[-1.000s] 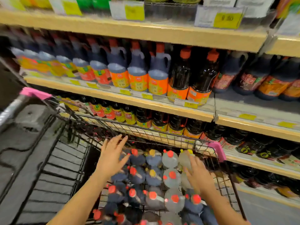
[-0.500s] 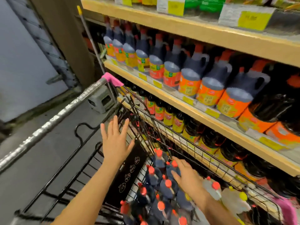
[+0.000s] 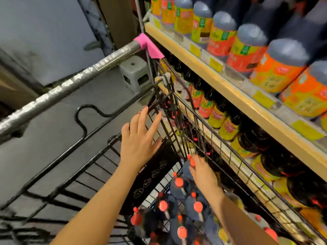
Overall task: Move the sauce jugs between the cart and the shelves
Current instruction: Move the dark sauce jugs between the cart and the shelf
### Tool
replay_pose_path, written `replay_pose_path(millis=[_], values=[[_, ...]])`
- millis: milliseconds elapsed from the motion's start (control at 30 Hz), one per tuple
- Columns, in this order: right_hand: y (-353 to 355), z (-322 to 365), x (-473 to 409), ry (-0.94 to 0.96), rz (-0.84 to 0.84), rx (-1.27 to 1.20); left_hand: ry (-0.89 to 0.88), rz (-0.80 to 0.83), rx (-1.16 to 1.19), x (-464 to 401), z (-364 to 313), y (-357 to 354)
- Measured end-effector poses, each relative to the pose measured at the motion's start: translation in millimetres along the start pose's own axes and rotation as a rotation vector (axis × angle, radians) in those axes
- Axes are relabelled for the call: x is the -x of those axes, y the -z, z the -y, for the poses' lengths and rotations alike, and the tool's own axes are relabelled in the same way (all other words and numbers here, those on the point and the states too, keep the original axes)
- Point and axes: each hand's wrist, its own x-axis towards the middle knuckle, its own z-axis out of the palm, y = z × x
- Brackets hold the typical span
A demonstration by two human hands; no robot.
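Several dark sauce jugs (image 3: pixel 178 193) with red caps stand packed in the black wire cart (image 3: pixel 228 156). My right hand (image 3: pixel 203 174) rests down on the top of the farthest jug (image 3: pixel 188 168) in the cart; whether its fingers are closed around it is hidden. My left hand (image 3: pixel 139 138) hovers flat with fingers spread above the cart's folded child seat, holding nothing. More jugs with orange and yellow labels (image 3: pixel 276 69) line the wooden shelf (image 3: pixel 235 91) on the right.
The cart's grey handle bar (image 3: pixel 70 82) with a pink end cap (image 3: pixel 148 46) crosses the upper left. A grey plastic stool (image 3: pixel 135 73) stands on the floor beyond it. Smaller sauce bottles (image 3: pixel 215 115) fill the lower shelf just behind the cart's wire side.
The view has swung left and downward along the cart. My right hand has reached toward the far end of the cart onto a jug; my left hand has lifted clear of the jugs.
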Motion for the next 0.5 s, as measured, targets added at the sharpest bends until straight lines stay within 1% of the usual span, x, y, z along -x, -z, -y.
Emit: replay_pose_path(millis=[133,233,367,500], values=[[1.6,2.6,-7.8,-0.017,-0.023,0.063,-0.012,0.007,-0.035,-0.4,0.1,-1.3],[7.7,4.5,-3.6,0.001,-0.047,0.09,-0.023,0.016,-0.006,0.2,1.4,-1.1],[29.8,14.1,16.4,0.058,-0.158,0.005,-0.012,0.087,0.04,-0.1,1.9,3.2],[73.8,29.5,56.1,0.084,-0.293,-0.134,0.025,0.18,0.209,-0.4,2.7,24.5]])
